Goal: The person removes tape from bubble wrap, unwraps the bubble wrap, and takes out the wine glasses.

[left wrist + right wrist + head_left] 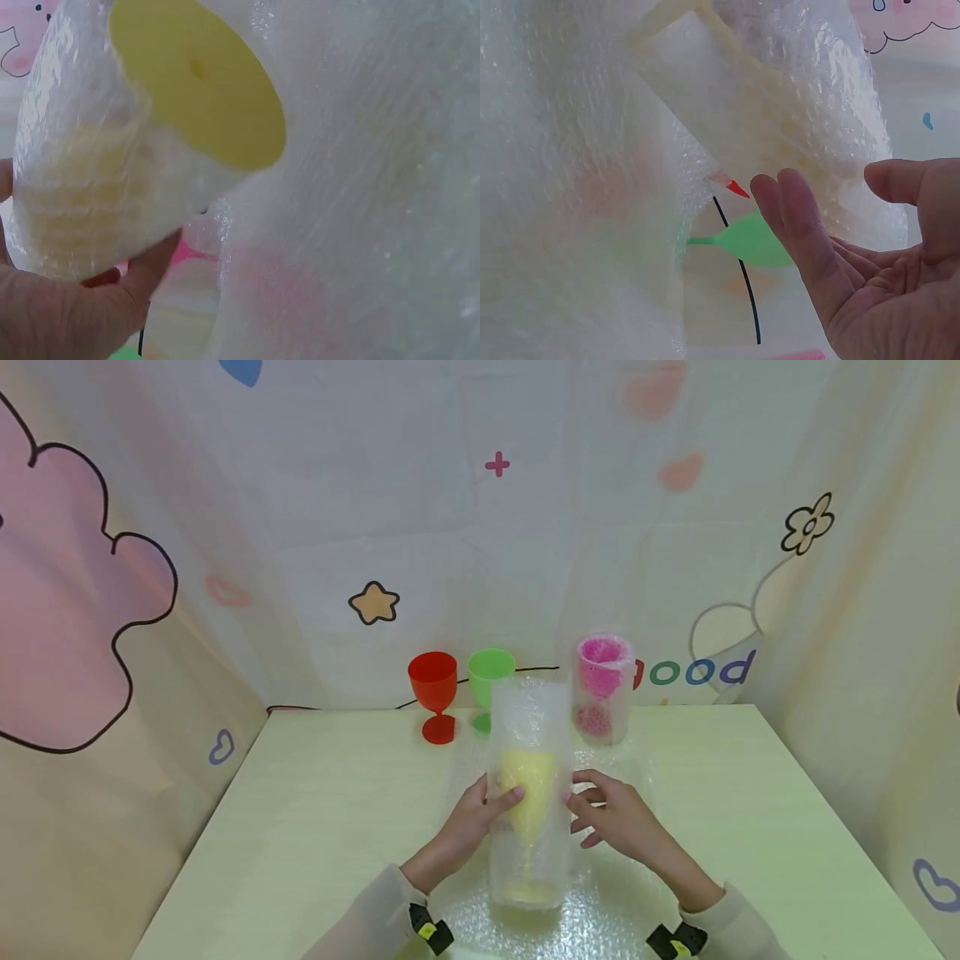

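Note:
In the head view, a yellow goblet (528,781) stands wrapped in a tube of clear bubble wrap (531,714), raised in front of the table's middle. My left hand (467,820) grips this roll from the left, thumb across its front. In the left wrist view the goblet's round yellow base (206,90) shows at the open end of the wrap. My right hand (621,818) is at the roll's right side, fingers loosely bent and parted. From the right wrist view, its fingers (799,206) and thumb stand apart with nothing between them; whether a fingertip touches the wrap I cannot tell.
A red goblet (432,683) and a green goblet (489,665) stand at the table's back edge, the green one partly behind the roll. Right of them is a pink goblet (602,681) in bubble wrap. A flat bubble-wrap sheet (600,906) covers the table's middle under my hands.

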### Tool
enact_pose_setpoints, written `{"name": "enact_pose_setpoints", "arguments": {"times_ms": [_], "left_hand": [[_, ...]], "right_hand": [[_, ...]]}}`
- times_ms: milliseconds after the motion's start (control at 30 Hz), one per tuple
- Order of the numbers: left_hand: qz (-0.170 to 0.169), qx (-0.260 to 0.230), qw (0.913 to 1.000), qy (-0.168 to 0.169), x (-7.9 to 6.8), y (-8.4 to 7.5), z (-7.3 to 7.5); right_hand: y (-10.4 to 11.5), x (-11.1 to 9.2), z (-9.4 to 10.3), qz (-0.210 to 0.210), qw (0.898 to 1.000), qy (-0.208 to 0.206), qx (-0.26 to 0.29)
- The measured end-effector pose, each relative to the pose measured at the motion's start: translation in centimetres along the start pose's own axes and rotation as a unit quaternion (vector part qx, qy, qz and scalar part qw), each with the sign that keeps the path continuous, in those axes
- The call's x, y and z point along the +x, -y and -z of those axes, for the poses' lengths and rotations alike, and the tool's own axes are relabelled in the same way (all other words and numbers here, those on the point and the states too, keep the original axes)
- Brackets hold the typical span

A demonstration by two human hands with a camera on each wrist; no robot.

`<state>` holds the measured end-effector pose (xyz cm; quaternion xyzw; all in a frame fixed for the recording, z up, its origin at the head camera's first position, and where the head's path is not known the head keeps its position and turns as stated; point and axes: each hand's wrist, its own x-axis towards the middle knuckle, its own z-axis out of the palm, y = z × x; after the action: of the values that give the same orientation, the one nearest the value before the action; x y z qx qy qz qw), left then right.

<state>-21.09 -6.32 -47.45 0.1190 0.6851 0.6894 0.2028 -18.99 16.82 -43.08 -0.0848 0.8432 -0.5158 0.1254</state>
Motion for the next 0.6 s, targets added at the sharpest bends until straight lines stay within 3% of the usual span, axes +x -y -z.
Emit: {"name": "enact_pose_setpoints", "arguments": {"times_ms": [300, 600], "left_hand": [[0.058, 0.047, 0.9939, -0.081, 0.1, 1.3, -0.2], [0.073, 0.095, 0.9893, -0.082, -0.1, 2.3, -0.5]], "right_hand": [[-0.9, 0.0, -0.5, -0.018, 0.999, -0.001, -0.029], [-1.3, 0.0, -1.4, -0.071, 0.995, -0.002, -0.067]]}}
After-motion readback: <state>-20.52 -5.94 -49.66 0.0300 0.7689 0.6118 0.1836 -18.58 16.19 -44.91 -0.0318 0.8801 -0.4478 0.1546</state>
